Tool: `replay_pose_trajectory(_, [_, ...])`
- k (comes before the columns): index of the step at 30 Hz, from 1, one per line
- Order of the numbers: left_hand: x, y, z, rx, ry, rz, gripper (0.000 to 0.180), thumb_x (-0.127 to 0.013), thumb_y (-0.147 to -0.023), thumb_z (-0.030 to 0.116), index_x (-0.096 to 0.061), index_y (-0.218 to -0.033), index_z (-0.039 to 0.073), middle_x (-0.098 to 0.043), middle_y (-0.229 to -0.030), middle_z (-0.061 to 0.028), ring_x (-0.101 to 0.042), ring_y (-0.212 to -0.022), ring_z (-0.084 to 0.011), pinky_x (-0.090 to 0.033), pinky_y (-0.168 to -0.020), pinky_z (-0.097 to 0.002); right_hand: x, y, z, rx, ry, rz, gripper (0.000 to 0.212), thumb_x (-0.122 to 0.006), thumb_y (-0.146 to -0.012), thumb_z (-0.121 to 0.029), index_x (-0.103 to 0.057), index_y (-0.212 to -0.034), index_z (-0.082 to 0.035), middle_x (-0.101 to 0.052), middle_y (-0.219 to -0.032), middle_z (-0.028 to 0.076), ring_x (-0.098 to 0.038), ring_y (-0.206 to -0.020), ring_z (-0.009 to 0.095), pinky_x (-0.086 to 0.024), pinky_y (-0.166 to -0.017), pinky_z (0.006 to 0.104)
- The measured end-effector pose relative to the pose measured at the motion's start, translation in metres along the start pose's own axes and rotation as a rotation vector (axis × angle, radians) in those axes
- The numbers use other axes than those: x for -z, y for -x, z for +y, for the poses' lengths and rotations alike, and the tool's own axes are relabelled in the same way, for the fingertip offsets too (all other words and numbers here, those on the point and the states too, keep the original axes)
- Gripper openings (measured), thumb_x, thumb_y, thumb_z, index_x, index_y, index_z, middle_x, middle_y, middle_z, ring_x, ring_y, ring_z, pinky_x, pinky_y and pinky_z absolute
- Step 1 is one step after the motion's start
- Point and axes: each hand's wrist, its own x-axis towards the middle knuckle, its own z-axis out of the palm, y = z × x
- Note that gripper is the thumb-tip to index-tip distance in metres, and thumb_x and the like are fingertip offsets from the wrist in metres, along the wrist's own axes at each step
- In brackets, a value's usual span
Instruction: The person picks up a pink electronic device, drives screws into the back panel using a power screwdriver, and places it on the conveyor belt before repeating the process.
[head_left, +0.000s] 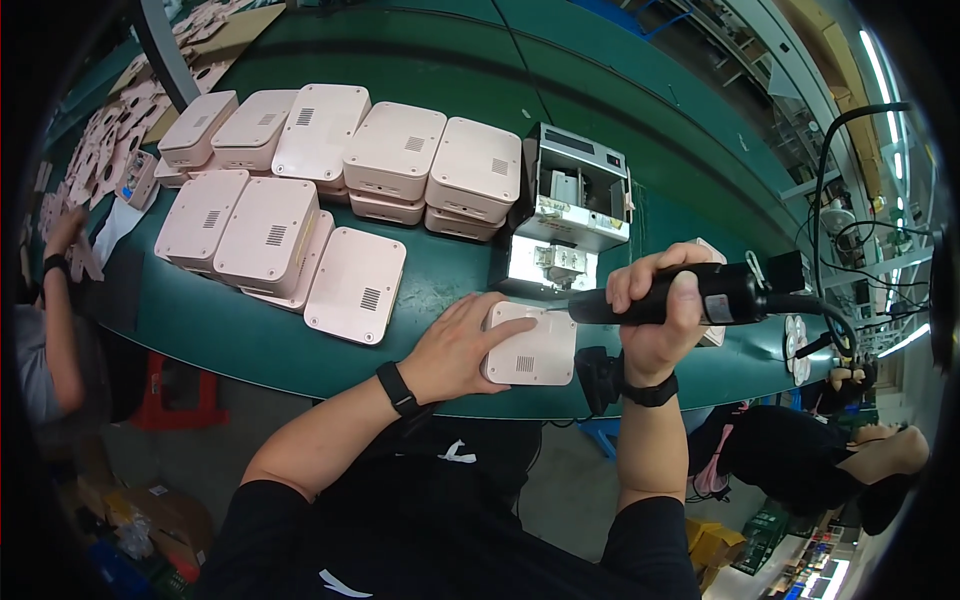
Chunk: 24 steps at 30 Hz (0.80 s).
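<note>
A small square pale pink plastic housing (531, 362) lies on the bench in front of me, its slotted, screw-holed face up. My left hand (462, 345) grips it from the left, thumb across the top and fingers along the left side. Wrapped in my right hand (655, 300) is a black corded electric screwdriver (722, 298), held nearly level. Its nose points left over the housing's far right part; whether the bit touches a screw cannot be made out. Just beyond the housing stands a metal screw feeder (583, 190) with an open top.
Stacks of matching pink housings (395, 150) fill the bench's left and back. One more housing (712, 255) sits partly behind my right hand. The screwdriver's cable (822, 200) loops at the right. A co-worker's arm (62, 330) shows at far left, another person (800, 450) at right.
</note>
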Motion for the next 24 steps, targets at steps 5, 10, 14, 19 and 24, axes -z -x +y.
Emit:
replay_pose_trajectory(5, [0.000,-0.001,0.002,0.013,0.004,-0.001,0.084,-0.087,-0.061,0.028,-0.052,-0.137,0.023,-0.046,-0.133,-0.0145,-0.047,-0.125,-0.0377,-0.039,-0.107,-0.0486,0.002,0.006,0.013,-0.008,-0.012,0.007,0.030,-0.055,-0.093,-0.032,-0.046,-0.102,-0.005,-0.052,-0.069,0.010,-0.049,-0.051,0.018,-0.045,-0.051,0.0335])
replay_pose_trajectory(10, [-0.001,-0.001,0.001,0.011,0.012,0.018,0.083,-0.087,-0.061,0.028,-0.053,-0.136,0.022,-0.046,-0.132,-0.0144,-0.048,-0.125,-0.0377,-0.039,-0.107,-0.0483,-0.003,0.004,0.017,-0.026,0.007,-0.015,0.029,-0.056,-0.093,-0.031,-0.046,-0.102,-0.005,-0.052,-0.068,0.010,-0.048,-0.051,0.017,-0.045,-0.050,0.0321])
replay_pose_trajectory(14, [0.001,-0.002,0.001,0.004,0.005,0.029,0.082,-0.087,-0.061,0.028,-0.053,-0.136,0.022,-0.047,-0.131,-0.0143,-0.048,-0.124,-0.0377,-0.040,-0.106,-0.0482,-0.003,0.005,0.015,-0.039,0.030,-0.022,0.029,-0.056,-0.093,-0.031,-0.046,-0.102,-0.005,-0.051,-0.068,0.010,-0.047,-0.051,0.017,-0.045,-0.051,0.0332])
replay_pose_trajectory(19, [0.001,-0.001,0.002,-0.007,0.003,0.028,0.082,-0.087,-0.061,0.028,-0.053,-0.136,0.023,-0.046,-0.132,-0.0143,-0.048,-0.124,-0.0376,-0.040,-0.106,-0.0483,-0.010,0.001,0.000,-0.057,0.071,0.053,0.027,-0.055,-0.093,-0.029,-0.046,-0.102,-0.005,-0.050,-0.068,0.010,-0.047,-0.052,0.017,-0.045,-0.053,0.0343])
replay_pose_trajectory(24, [-0.004,-0.004,0.003,-0.022,0.026,0.028,0.084,-0.087,-0.060,0.027,-0.052,-0.136,0.022,-0.045,-0.130,-0.0151,-0.047,-0.123,-0.0377,-0.037,-0.109,-0.0487,-0.011,-0.014,-0.004,0.099,0.002,0.041,0.024,-0.052,-0.095,-0.028,-0.047,-0.102,-0.006,-0.051,-0.069,0.010,-0.047,-0.052,0.018,-0.044,-0.054,0.0346])
